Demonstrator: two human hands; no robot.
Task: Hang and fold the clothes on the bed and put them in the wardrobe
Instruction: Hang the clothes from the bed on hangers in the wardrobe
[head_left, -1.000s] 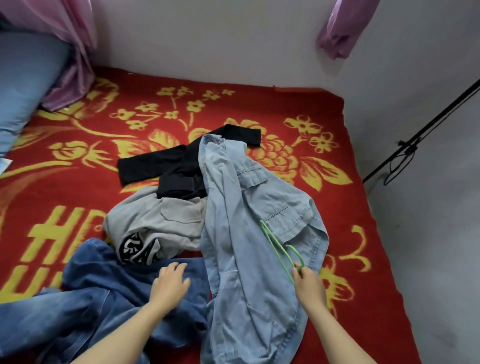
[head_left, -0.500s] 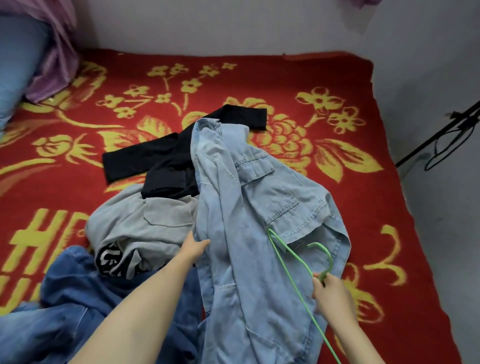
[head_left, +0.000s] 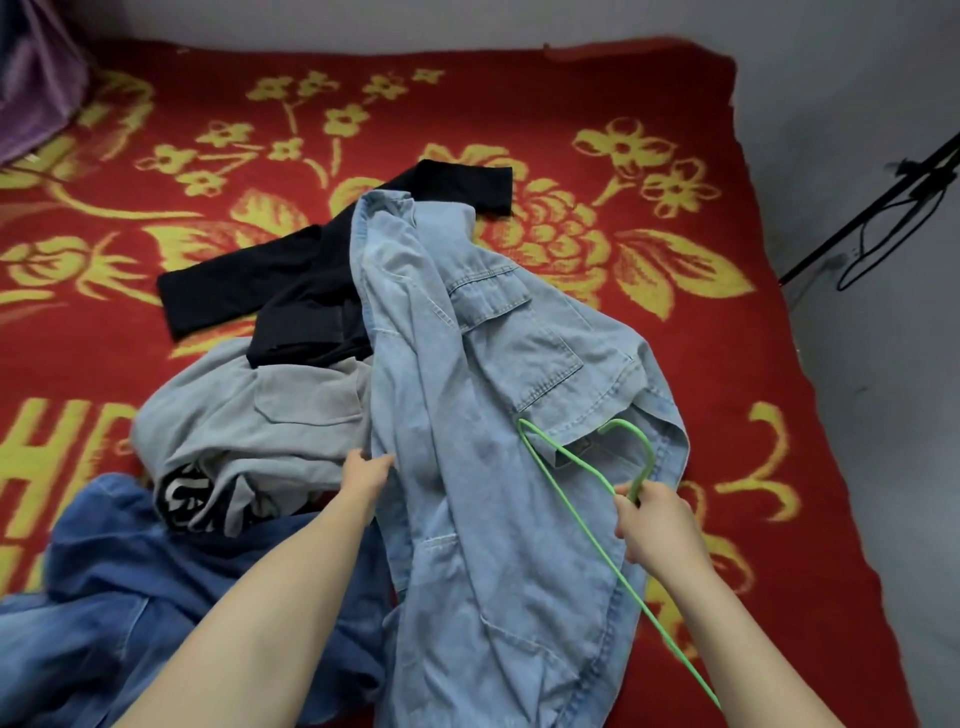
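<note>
A light blue denim shirt (head_left: 488, 426) lies spread lengthwise over a pile of clothes on the bed. My right hand (head_left: 655, 522) grips a green wire hanger (head_left: 582, 470) at the base of its hook, over the shirt's right edge. My left hand (head_left: 367, 474) reaches to the shirt's left edge and pinches the fabric there. Under the shirt lie a black garment (head_left: 291, 291), a grey garment with a black-and-white print (head_left: 249, 415) and darker blue jeans (head_left: 156, 597).
A red blanket with yellow flowers (head_left: 649, 218) covers the bed. A grey wall runs along the far side and the right. A black rod with a dangling cable (head_left: 883, 223) leans at the right. Purple cloth (head_left: 31, 88) hangs at the top left.
My left hand has moved from the jeans up to the denim shirt's left edge. My right hand has lifted the hanger slightly to the right. The view has moved closer to the bed.
</note>
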